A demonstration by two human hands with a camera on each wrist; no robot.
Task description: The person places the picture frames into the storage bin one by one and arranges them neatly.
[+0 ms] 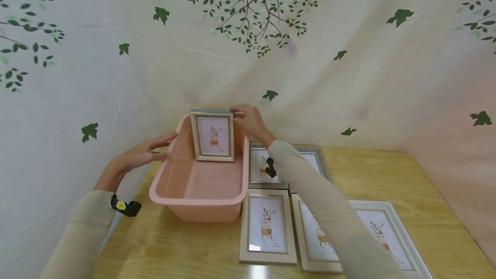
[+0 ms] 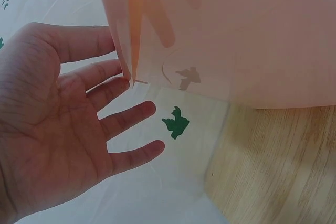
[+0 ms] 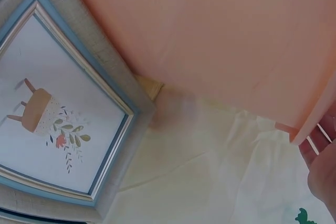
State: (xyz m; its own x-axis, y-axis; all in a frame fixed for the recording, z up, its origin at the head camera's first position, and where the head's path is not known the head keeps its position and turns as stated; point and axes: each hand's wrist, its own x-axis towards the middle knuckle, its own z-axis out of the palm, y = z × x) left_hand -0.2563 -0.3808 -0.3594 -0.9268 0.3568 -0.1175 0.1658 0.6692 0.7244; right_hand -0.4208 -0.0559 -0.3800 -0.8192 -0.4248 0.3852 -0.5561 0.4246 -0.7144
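Note:
A small cream picture frame (image 1: 213, 137) with a potted-plant print stands upright at the far end of the pink basin (image 1: 201, 212). My right hand (image 1: 251, 119) pinches its upper right corner, the thumb in front. Along the frame's top a blue-grey edge shows behind it. In the right wrist view this hand appears only at the right edge, beside the rim, and the frame it holds is hidden. On the left side of the basin, my left hand (image 1: 145, 150) touches the rim with its fingers spread. The left wrist view shows its palm (image 2: 47, 108) and nearly straight fingers.
Right of the basin, several picture frames lie on the wooden table (image 1: 387, 175): a grey frame (image 1: 267, 167), a cream frame (image 1: 267, 227) and a larger white frame (image 1: 391, 231) among them. My right forearm crosses over some. A leaf-printed curtain (image 1: 310, 76) hangs behind.

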